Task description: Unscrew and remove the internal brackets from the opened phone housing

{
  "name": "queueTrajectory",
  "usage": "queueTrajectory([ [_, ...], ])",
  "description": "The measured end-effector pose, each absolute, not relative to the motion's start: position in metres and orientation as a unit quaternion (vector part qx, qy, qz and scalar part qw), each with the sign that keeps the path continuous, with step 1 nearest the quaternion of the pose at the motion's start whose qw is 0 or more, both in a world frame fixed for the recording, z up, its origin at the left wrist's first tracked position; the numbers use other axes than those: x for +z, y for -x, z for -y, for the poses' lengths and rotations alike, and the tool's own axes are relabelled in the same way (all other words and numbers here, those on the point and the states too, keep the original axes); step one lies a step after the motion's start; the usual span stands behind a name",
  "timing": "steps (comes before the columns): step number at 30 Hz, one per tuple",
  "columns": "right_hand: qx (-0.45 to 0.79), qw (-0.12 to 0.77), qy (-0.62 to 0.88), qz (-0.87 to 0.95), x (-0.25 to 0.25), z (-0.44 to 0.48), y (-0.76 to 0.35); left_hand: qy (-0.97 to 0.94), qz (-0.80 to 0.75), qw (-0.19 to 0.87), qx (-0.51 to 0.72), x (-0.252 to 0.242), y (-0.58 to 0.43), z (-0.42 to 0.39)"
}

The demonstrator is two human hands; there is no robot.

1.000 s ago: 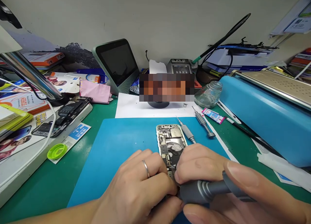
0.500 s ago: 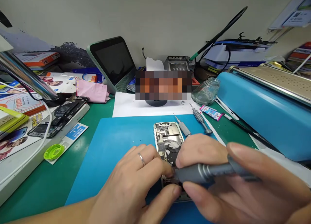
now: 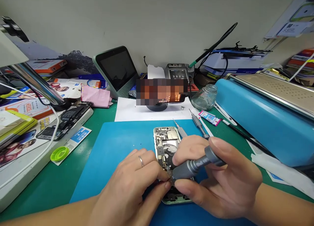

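Observation:
An opened phone [image 3: 166, 139] with its insides exposed lies on a blue mat [image 3: 117, 144]. My right hand [image 3: 220, 180] grips a grey screwdriver [image 3: 193, 165], its tip down at the phone's middle. My left hand [image 3: 133, 183], a ring on one finger, rests on the phone's left side with fingertips pinched next to the screwdriver tip. The phone's lower half is mostly hidden by both hands.
Two more screwdrivers [image 3: 197, 123] lie behind the phone. A glass jar [image 3: 204, 97] and a blue machine [image 3: 265, 118] stand to the right. Another dismantled phone [image 3: 63, 121], a green cap [image 3: 59, 153] and a small screen [image 3: 116, 69] sit at left.
My hands have drawn back from the camera, showing more of the phone's lower end. The screwdriver has tilted more upright, its tip still at the phone's middle.

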State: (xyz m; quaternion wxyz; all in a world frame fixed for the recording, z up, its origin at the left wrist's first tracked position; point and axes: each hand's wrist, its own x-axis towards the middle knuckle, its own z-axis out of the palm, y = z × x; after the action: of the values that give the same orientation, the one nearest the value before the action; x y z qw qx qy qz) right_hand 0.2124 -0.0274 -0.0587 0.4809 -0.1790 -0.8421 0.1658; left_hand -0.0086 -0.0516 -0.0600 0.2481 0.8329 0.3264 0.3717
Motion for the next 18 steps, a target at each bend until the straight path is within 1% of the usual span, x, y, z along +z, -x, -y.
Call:
queueTrajectory([
  [6,0.164,0.440,0.227,0.853,-0.053,0.030,-0.217,-0.837,-0.326,0.239,0.367,-0.060,0.008,0.053],
  [8,0.152,0.401,0.223,0.875,-0.046,0.030,-0.219,-0.843,-0.319,0.232,0.365,-0.062,0.009,0.052],
  [12,0.161,0.286,0.209,0.921,-0.027,0.030,-0.223,-0.852,-0.306,0.195,0.378,-0.065,0.009,0.049],
  [13,0.164,0.273,0.212,0.924,-0.024,0.030,-0.223,-0.853,-0.307,0.186,0.380,-0.066,0.008,0.049],
  [15,0.159,0.265,0.217,0.926,-0.022,0.031,-0.222,-0.853,-0.307,0.171,0.385,-0.067,0.008,0.049],
  [18,0.144,0.281,0.207,0.926,-0.024,0.030,-0.220,-0.855,-0.307,0.157,0.388,-0.067,0.008,0.050],
])
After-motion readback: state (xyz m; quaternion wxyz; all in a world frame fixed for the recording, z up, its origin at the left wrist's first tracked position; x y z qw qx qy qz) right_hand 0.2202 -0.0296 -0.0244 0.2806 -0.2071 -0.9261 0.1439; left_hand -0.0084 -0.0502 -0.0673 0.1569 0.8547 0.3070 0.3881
